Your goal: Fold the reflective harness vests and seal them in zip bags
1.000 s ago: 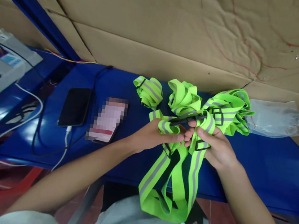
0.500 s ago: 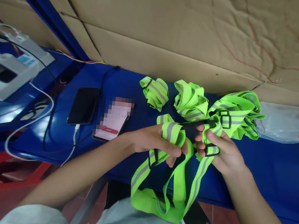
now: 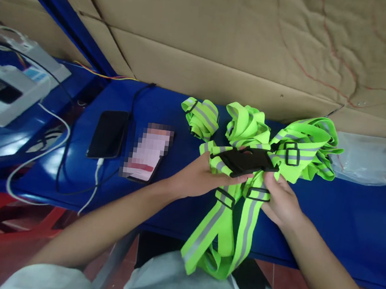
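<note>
While left hand point(image 3: 206, 180) grips one end of black buckle point(image 3: 243, 161), fingers mostly closed, right hand point(image 3: 282, 197) pinches other end; buckle spans between hands above blue table point(image 3: 338, 218); green strap point(image 3: 248, 226) hangs below over table edge; rolled strap point(image 3: 203, 119) near cardboard point(image 3: 205, 43).

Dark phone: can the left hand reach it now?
Probably, if the left hand lets go of the buckle; the lit phone lies flat, leaving the way to the dark phone free.
</note>
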Motion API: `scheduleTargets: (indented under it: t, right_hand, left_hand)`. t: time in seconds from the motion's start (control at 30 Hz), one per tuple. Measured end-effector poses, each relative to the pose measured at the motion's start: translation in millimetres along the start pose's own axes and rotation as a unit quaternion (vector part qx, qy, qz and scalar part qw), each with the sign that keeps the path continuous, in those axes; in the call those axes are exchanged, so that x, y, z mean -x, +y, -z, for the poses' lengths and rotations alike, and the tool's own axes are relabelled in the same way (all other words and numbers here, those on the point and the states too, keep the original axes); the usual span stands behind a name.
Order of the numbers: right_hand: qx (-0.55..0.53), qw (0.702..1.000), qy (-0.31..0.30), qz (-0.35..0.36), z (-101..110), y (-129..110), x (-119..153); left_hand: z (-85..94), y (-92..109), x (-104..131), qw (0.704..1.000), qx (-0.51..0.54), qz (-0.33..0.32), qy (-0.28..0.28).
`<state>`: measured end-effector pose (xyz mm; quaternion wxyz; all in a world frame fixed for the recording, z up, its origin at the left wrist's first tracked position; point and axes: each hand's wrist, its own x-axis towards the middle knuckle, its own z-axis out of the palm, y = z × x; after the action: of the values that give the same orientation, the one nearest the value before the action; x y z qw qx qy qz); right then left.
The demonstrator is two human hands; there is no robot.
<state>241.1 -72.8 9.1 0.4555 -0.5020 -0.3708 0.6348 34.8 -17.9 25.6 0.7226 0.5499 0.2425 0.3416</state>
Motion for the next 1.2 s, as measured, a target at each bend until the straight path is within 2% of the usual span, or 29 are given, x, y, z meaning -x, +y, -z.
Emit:
scheduleTargets:
  t: [0.07, 0.17, 0.33, 0.47, 0.57, 0.63, 0.7, 0.77, 0.87, 1.0, 1.1, 1.2]
  right_hand:
    - [0.036, 0.999, -0.001, 0.011, -1, 7, -1]
    - [0.120, 0.990, -0.022, 0.075, -3, 15, 0]
    - [0.261, 0.946, -0.045, 0.186, -6, 18, 5]
    - [0.345, 0.900, -0.093, 0.249, -2, 7, 4]
    - [0.365, 0.876, -0.063, 0.309, 3, -15, 4]
    - [0.412, 0.836, -0.055, 0.357, 4, -34, 5]
    - [0.483, 0.780, -0.079, 0.390, 2, -52, 5]
    - [0.522, 0.746, -0.084, 0.405, -3, -66, 4]
    - [0.504, 0.743, -0.029, 0.439, -15, -74, -1]
    - [0.484, 0.745, 0.000, 0.459, -27, -77, -7]
    - [0.473, 0.784, -0.008, 0.402, -25, -85, -10]
    - [0.423, 0.855, -0.033, 0.298, -19, -95, -12]
  left_hand:
    - [-3.1, -3, 0, 0.999, -0.027, -0.010, 0.024]
    - [-5.8, -9, 1, 0.998, -0.012, 0.011, 0.053]
    - [-5.5, -14, 4, 0.994, 0.036, 0.042, 0.097]
    - [-2.6, -14, 6, 0.991, 0.036, 0.015, 0.128]
    - [-1.6, -12, 7, 0.992, 0.030, 0.041, 0.116]
    - [-2.7, -8, 6, 0.993, 0.033, 0.058, 0.102]
    - [-5.2, -3, 5, 0.994, 0.037, 0.061, 0.085]
    - [-8.7, 0, 4, 0.995, 0.054, 0.055, 0.069]
    - [-14.4, -2, 5, 0.988, 0.131, 0.066, 0.041]
    - [-20.4, -9, 8, 0.964, 0.228, 0.137, 0.009]
    - [-22.6, -10, 8, 0.963, 0.230, 0.138, -0.025]
    - [-21.9, -7, 8, 0.981, 0.162, 0.105, 0.003]
